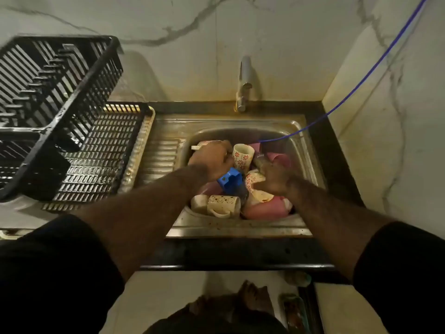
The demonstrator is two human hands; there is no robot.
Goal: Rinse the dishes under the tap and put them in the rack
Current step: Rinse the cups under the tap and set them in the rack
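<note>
Mostly unrinsed: cream floral cups (242, 155) and pink plastic dishes (265, 209) piled in steel sink (240, 227). My left hand (212, 160) clenches something at the far-left corner, right hand (274, 179) blurred, grip unclear; black slatted rack (72, 104) waits left.

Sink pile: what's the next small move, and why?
Probably lift one floral cup out of the sink toward the tap: both hands are down in the dishes, no water is visibly running, and the black rack looks empty.

A dark bench (240, 255) carried a steel sink (240, 229) set into it, and a black rack (91, 150) stood left of the basin.
</note>
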